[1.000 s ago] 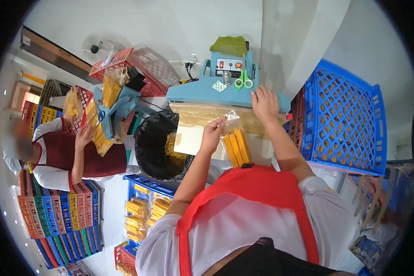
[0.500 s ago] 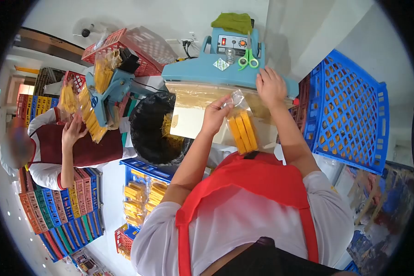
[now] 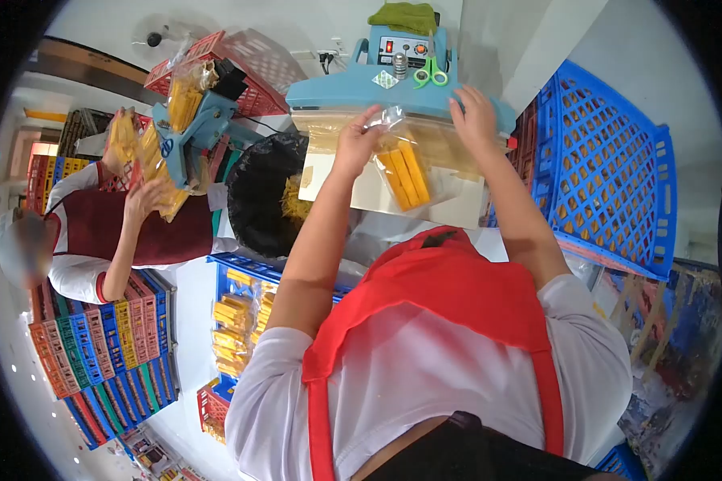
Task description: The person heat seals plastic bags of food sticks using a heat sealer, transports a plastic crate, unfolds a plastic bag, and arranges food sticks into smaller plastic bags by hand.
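My left hand [image 3: 356, 143] pinches the top corner of a clear plastic bag [image 3: 404, 174] that holds several yellow sticks. The bag lies over the white front plate [image 3: 357, 188] of a blue sealing machine [image 3: 337, 94], its top end by the sealing edge. My right hand [image 3: 475, 122] rests on the right part of the machine's blue arm, fingers spread, holding nothing. Green-handled scissors [image 3: 431, 74], a small metal cylinder [image 3: 399, 66] and a green cloth [image 3: 405, 17] sit on top of the machine.
A black-lined bin [image 3: 253, 196] stands at left, beside a co-worker [image 3: 96, 220] handling yellow sticks at another blue machine [image 3: 208, 128]. Blue crates [image 3: 606, 168] stand at right. Below the bin, a blue crate [image 3: 245, 268] holds bagged sticks. Stacked crates [image 3: 108, 345] are farther left.
My left hand and the bag have moved forward, away from my apron and further onto the machine's front plate. My right hand stays on the machine's arm.
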`<action>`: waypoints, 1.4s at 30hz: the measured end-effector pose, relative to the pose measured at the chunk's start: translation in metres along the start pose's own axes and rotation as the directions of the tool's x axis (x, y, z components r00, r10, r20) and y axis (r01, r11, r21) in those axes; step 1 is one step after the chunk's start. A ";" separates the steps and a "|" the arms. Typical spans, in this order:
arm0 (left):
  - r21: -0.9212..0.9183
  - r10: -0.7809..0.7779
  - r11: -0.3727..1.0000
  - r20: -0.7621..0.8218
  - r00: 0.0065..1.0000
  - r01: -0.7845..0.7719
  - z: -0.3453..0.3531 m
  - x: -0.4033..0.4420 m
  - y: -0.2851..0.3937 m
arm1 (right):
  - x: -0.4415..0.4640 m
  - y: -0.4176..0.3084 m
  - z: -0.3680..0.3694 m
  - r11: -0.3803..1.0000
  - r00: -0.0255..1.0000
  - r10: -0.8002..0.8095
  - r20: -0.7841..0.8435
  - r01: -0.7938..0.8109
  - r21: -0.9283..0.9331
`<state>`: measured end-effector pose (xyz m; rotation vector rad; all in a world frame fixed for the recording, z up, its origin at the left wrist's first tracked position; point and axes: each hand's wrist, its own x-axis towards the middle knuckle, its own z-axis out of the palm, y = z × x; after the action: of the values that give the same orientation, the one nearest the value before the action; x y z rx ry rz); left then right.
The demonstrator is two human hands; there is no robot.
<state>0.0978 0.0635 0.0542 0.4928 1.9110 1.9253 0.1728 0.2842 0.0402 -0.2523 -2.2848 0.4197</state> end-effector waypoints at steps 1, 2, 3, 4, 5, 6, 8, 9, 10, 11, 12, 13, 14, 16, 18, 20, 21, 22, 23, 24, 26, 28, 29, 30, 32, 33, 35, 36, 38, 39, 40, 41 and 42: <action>-0.002 -0.059 0.998 -0.017 0.998 0.059 -0.003 0.006 -0.005 | -0.001 0.004 -0.002 0.998 0.999 -0.015 -0.036 0.017 0.066; -0.006 -0.121 0.993 -0.035 0.992 0.121 -0.007 0.010 -0.012 | -0.004 0.009 -0.004 0.998 0.999 -0.023 -0.032 0.025 0.066; -0.012 -0.119 0.993 -0.042 0.992 0.118 -0.014 0.015 -0.026 | -0.006 0.009 -0.007 0.997 1.000 -0.005 -0.001 0.005 0.081; -0.027 -0.231 0.973 -0.114 0.966 0.229 -0.023 0.021 -0.043 | -0.006 0.008 -0.009 0.995 1.000 0.013 0.028 -0.015 0.096; -0.049 -0.341 0.940 -0.181 0.923 0.338 -0.031 0.025 -0.056 | -0.005 0.007 -0.010 0.995 1.000 0.008 0.028 -0.011 0.099; -0.050 -0.337 0.941 -0.183 0.923 0.334 -0.035 0.021 -0.062 | -0.004 0.007 -0.010 0.994 1.000 0.022 0.013 -0.023 0.104; -0.247 -0.351 0.935 -0.523 0.777 0.256 -0.036 0.006 -0.071 | 0.000 0.010 -0.015 0.994 0.999 0.039 -0.011 -0.038 0.102; -0.243 -0.347 0.936 -0.516 0.783 0.255 -0.040 0.006 -0.075 | 0.002 0.012 -0.020 0.995 0.996 0.089 -0.020 -0.088 0.041; -0.152 -0.294 0.955 -0.581 0.759 0.253 -0.047 0.005 -0.078 | 0.003 0.015 -0.023 0.990 0.990 0.139 -0.026 -0.140 -0.021; -0.061 -0.234 0.965 -0.641 0.731 0.255 -0.054 0.004 -0.082 | 0.004 0.018 -0.024 0.989 0.989 0.144 -0.026 -0.145 -0.026; -0.061 -0.237 0.964 -0.638 0.733 0.259 -0.060 0.003 -0.079 | 0.005 0.020 -0.022 0.976 0.978 0.206 0.020 -0.204 -0.081; 0.144 -0.092 0.963 -0.619 0.780 0.228 -0.066 0.002 -0.074 | 0.008 0.019 -0.022 0.957 0.962 0.267 0.063 -0.257 -0.135; 0.341 0.047 0.922 -0.571 0.820 0.185 -0.071 -0.001 -0.071 | 0.009 0.017 -0.021 0.957 0.961 0.268 0.068 -0.258 -0.135; 0.314 0.024 0.932 -0.547 0.837 0.179 -0.083 -0.008 -0.073 | 0.016 0.003 -0.022 0.919 0.941 0.328 0.077 -0.299 -0.255; 0.313 0.065 0.943 -0.507 0.860 0.113 -0.097 -0.013 -0.074 | 0.014 0.004 -0.017 0.920 0.949 0.311 0.050 -0.287 -0.269; 0.229 0.025 0.967 -0.527 0.850 0.113 -0.102 -0.015 -0.077 | 0.018 0.005 -0.012 0.916 0.956 0.293 0.014 -0.277 -0.289; 0.149 -0.009 0.983 -0.536 0.844 0.106 -0.103 -0.015 -0.076 | 0.019 0.004 -0.014 0.912 0.954 0.300 0.010 -0.284 -0.295; 0.145 -0.017 0.983 -0.536 0.844 0.112 -0.105 -0.017 -0.076 | 0.019 0.003 -0.014 0.907 0.952 0.307 0.006 -0.291 -0.305; 0.266 0.026 0.955 -0.517 0.855 0.132 -0.107 -0.017 -0.075 | 0.017 0.004 -0.013 0.905 0.952 0.306 0.007 -0.289 -0.311; 0.384 0.071 0.912 -0.491 0.868 0.142 -0.108 -0.016 -0.072 | 0.017 0.006 -0.011 0.896 0.949 0.316 0.008 -0.295 -0.331; 0.391 0.103 0.913 -0.500 0.860 0.118 -0.108 -0.015 -0.081 | 0.021 0.010 -0.008 0.883 0.947 0.319 -0.016 -0.304 -0.358; 0.292 0.087 0.953 -0.512 0.854 0.078 -0.109 -0.013 -0.100 | 0.022 0.013 -0.009 0.921 0.971 0.239 0.006 -0.225 -0.318; 0.374 0.151 0.926 -0.497 0.855 0.054 -0.114 -0.013 -0.108 | 0.023 0.014 -0.009 0.917 0.971 0.238 0.001 -0.224 -0.330; 0.454 0.212 0.890 -0.477 0.853 0.033 -0.115 -0.013 -0.114 | 0.024 0.015 -0.009 0.928 0.977 0.211 -0.026 -0.208 -0.308; 0.434 0.197 0.900 -0.488 0.850 0.041 -0.107 -0.010 -0.103 | 0.031 0.020 -0.004 0.936 0.980 0.190 -0.058 -0.199 -0.292; 0.422 0.181 0.905 -0.502 0.846 0.057 -0.106 -0.007 -0.098 | 0.035 0.022 -0.004 0.938 0.981 0.186 -0.056 -0.194 -0.288; 0.326 0.157 0.945 -0.494 0.855 0.015 -0.105 -0.002 -0.099 | 0.038 0.023 -0.006 0.933 0.979 0.201 -0.046 -0.205 -0.295; 0.279 0.132 0.960 -0.532 0.836 0.027 -0.099 0.003 -0.087 | 0.044 0.024 -0.005 0.929 0.974 0.224 -0.024 -0.221 -0.297; 0.190 0.104 0.982 -0.604 0.790 0.017 -0.090 0.013 -0.070 | 0.053 0.027 -0.001 0.925 0.970 0.243 -0.003 -0.232 -0.300; 0.188 0.104 0.982 -0.606 0.789 0.014 -0.094 0.017 -0.072 | 0.057 0.027 0.001 0.927 0.972 0.236 -0.013 -0.229 -0.298; 0.258 0.129 0.965 -0.594 0.794 0.036 -0.099 0.022 -0.074 | 0.062 0.028 0.003 0.929 0.974 0.226 -0.023 -0.223 -0.295; 0.328 0.151 0.943 -0.583 0.798 0.060 -0.103 0.025 -0.076 | 0.067 0.027 0.004 0.932 0.976 0.218 -0.022 -0.215 -0.293; 0.328 0.172 0.944 -0.595 0.785 0.042 -0.100 0.027 -0.072 | 0.070 0.027 0.005 0.918 0.970 0.241 -0.022 -0.235 -0.320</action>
<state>0.0261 -0.0096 -0.0194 -0.0176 2.6859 1.9770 0.1234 0.3295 0.0741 -0.6992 -2.3413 0.1679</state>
